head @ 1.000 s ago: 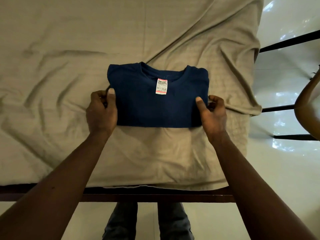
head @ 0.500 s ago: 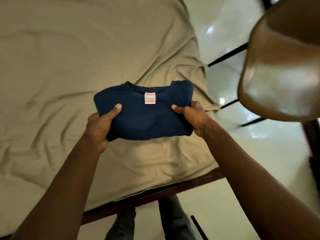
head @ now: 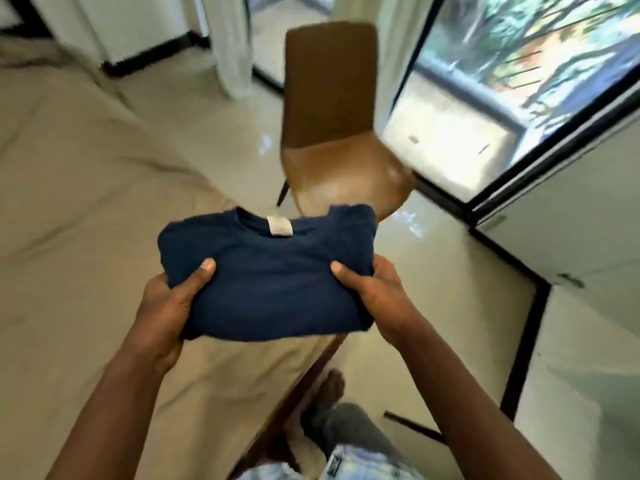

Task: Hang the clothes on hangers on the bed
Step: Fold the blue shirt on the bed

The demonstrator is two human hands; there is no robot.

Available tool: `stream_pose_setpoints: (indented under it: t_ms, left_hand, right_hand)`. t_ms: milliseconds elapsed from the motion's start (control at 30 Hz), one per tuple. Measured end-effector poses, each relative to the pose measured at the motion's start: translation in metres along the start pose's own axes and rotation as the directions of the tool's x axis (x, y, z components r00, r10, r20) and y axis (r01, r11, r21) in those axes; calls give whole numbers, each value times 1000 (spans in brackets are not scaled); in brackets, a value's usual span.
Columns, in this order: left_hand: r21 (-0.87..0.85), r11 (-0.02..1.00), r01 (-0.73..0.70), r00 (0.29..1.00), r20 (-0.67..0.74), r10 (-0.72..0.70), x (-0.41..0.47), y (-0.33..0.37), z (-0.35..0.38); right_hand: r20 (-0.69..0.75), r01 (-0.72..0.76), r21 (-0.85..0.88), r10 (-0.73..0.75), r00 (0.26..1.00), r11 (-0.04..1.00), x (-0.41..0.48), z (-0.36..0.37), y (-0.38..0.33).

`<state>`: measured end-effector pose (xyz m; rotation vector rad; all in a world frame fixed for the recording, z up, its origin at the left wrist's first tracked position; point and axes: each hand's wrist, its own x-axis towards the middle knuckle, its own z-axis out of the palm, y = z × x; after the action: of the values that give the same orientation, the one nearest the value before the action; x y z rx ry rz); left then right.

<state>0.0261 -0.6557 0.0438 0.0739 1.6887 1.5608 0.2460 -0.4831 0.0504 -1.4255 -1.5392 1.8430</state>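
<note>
Both the left hand (head: 166,306) and right hand (head: 377,292) hold the folded navy T-shirt (head: 270,271) above the bed (head: 69,237) corner, fingers clamped on its side edges; judged step: carrying; next move requires unfolding and locating a hanger, none visible.

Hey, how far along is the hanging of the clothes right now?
Done: nothing shows on a hanger. In hand: left hand and right hand hold the folded navy shirt above the bed edge. Left: unfold it and hang it; no hanger is in view.

Folded shirt (head: 273,271) held above bed (head: 69,202) edge, chair (head: 332,133) beyond
</note>
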Motion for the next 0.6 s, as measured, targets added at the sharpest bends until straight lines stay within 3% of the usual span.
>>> stream_pose_setpoints:
  t_ms: [200,433,600]
  left_hand:
    - [113,992,-55,966,257,24,33,42,133]
    - [176,983,-51,899,438,-31,67,75,288]
    - [94,992,81,820,559,-120,82,83,392]
  right_hand:
    - [-293,72,208,-7,956,975,2,-89,-22]
    - [-527,182,279,-9,850,943,25,-196,-52]
    - [-614,222,323,26,789,920,55,-270,-71]
